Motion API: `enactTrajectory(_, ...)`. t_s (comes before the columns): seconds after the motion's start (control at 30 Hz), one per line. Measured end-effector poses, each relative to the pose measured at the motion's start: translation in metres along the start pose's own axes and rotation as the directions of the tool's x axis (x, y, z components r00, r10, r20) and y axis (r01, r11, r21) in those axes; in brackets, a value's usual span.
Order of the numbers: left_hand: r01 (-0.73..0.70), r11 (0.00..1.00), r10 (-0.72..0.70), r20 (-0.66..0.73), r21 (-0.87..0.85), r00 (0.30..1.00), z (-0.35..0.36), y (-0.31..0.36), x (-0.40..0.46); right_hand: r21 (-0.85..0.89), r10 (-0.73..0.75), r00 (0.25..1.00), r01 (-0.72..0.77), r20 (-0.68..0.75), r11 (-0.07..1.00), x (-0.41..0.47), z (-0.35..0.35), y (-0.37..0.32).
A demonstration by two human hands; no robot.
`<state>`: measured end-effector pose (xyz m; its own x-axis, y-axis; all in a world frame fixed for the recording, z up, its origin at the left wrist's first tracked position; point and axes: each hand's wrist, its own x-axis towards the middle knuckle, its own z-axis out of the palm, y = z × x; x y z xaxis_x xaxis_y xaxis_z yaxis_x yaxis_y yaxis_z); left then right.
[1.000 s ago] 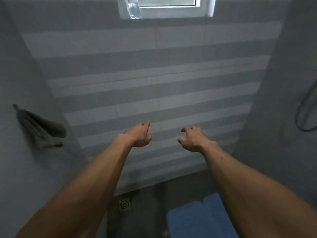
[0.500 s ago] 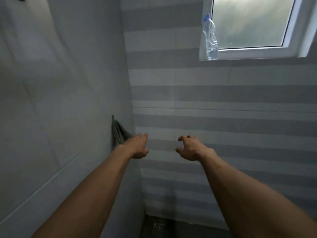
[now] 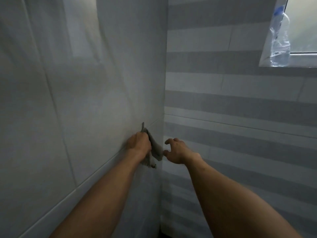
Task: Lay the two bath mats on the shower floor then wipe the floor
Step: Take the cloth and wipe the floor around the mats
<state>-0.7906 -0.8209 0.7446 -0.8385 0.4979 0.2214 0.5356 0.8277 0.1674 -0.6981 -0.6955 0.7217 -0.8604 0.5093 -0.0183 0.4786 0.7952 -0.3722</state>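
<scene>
Your left hand [image 3: 139, 143] grips the limp grey cloth [image 3: 155, 148] hanging on the pale tiled side wall [image 3: 85, 100]; your right hand [image 3: 176, 150] hovers beside it, fingers spread, empty. Expect it light and floppy (take the bunched top).

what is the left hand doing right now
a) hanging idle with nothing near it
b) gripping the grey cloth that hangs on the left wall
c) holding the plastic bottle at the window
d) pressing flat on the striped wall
b: the left hand has its fingers curled round the grey cloth hanging on the left wall, while the right hand hovers just beside it, holding nothing.
</scene>
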Motion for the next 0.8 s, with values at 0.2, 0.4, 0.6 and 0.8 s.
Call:
enactTrajectory(0.2,-0.102,0.978,0.113,-0.054,0.180,0.992,0.010,0.007,0.033,0.022,-0.057,0.997,0.056,0.049,0.998,0.055,0.016,-0.021)
enactTrajectory(0.4,-0.140,0.949,0.165,-0.067,0.281,0.984,0.008,0.011,0.055,0.099,-0.098,0.995,0.096,0.014,0.990,0.090,0.037,-0.028)
enactTrajectory(0.6,-0.157,0.949,0.158,0.018,0.273,0.987,-0.011,0.017,0.072,0.139,-0.066,0.996,0.073,-0.059,0.988,0.110,0.018,-0.020)
enactTrajectory(0.8,-0.196,0.979,0.203,-0.142,0.059,0.969,-0.037,0.040,0.086,0.363,-0.060,0.973,0.139,-0.221,0.921,0.100,-0.062,0.017)
